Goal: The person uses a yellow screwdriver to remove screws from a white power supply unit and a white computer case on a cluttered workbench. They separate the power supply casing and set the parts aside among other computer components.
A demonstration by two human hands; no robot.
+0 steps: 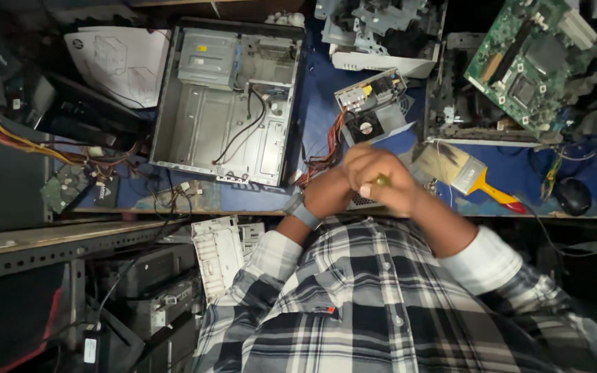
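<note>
Right hand (pixel 374 176) closed in fist round small green-yellow handle (pixel 382 180), likely screwdriver; only tip of handle shows. Left hand (pixel 329 193) tucked under right, grip hidden, cannot tell. Handle sits at desk edge, just before grey power supply unit with red-yellow wire bundle (pixel 371 107). Looks light, stiff, hard plastic, maybe slick; best gripped round handle. Open grey metal computer case (pixel 226 103) to left; yellow-handled flat brush (pixel 464 173) to right.

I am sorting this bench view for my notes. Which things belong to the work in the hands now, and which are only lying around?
In hand:
- right hand, closed on a green-tipped tool
- left hand, pressed against the right
- power supply unit, just beyond the hands

Lying about:
- open computer case
- paintbrush
- green circuit board
- black mouse
- white paper
</note>
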